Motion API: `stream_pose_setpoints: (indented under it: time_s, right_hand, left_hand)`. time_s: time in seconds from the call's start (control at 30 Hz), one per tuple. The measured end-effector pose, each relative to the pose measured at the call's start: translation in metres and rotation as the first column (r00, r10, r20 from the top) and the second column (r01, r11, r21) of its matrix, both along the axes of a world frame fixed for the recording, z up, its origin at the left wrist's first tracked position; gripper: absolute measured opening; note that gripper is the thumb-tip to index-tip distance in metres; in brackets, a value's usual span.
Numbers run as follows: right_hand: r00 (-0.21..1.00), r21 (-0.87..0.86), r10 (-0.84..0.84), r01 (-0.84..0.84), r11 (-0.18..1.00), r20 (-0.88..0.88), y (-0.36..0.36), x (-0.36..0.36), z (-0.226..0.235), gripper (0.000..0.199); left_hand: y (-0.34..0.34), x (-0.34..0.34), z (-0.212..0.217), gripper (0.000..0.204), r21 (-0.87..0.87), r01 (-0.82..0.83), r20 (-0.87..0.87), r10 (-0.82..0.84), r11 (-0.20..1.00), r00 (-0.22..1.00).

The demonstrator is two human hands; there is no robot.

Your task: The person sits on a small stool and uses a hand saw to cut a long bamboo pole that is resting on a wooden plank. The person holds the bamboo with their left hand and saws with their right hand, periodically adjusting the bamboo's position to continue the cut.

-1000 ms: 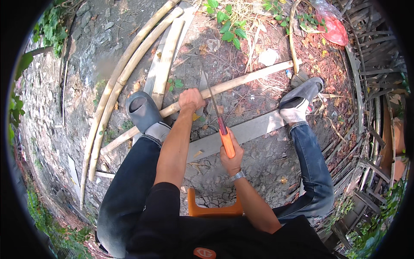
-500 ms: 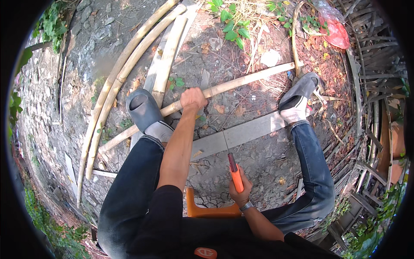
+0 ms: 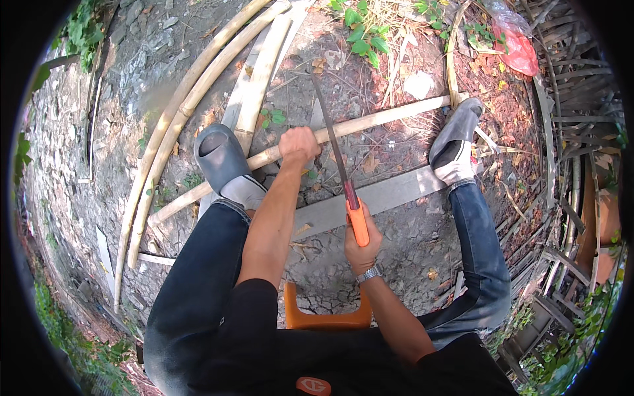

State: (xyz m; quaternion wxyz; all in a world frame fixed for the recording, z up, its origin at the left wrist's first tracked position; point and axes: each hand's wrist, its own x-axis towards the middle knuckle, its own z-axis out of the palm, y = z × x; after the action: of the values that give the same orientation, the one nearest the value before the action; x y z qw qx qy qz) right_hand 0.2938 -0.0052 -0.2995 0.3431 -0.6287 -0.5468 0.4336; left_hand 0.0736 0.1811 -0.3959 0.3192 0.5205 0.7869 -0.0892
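My left hand (image 3: 299, 143) is wrapped round a bamboo pole (image 3: 389, 116) that runs slantwise across the ground, from low left to upper right. In my right hand (image 3: 364, 251) is the orange handle of a handsaw (image 3: 339, 165). Its long narrow blade points away from me and crosses the pole just right of my left fist; whether the teeth touch the bamboo I cannot tell. My left foot in a grey slipper (image 3: 220, 155) rests by the pole's left part, and my right slipper (image 3: 454, 132) is near its far right end.
A flat grey board (image 3: 389, 198) lies nearer me, below the pole. Several long bamboo poles (image 3: 178, 119) stretch along the left. An orange plastic stool (image 3: 327, 321) is under me. At the upper right are a red plastic bag (image 3: 516, 53) and a heap of sticks (image 3: 578, 99).
My right hand has moved forward with the handsaw, so its blade now reaches over and past the pole. My left hand keeps its grip on the bamboo.
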Motion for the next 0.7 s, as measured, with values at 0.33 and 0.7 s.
stream_pose_setpoints:
  time_s: [0.33, 0.7]
  right_hand:
    - [0.996, -0.16, -0.012, -0.002, 0.987, -0.088, -0.001, 0.016, 0.025, 0.055]
    - [0.995, -0.167, 0.099, -0.093, 0.982, 0.028, 0.01, 0.008, 0.019, 0.059]
  left_hand:
    - [-0.003, 0.005, 0.016, 0.033, -0.044, 0.025, -0.004, -0.025, 0.999, 1.0]
    - [-0.004, -0.003, 0.007, 0.032, -0.013, 0.02, 0.007, -0.02, 1.0, 1.0]
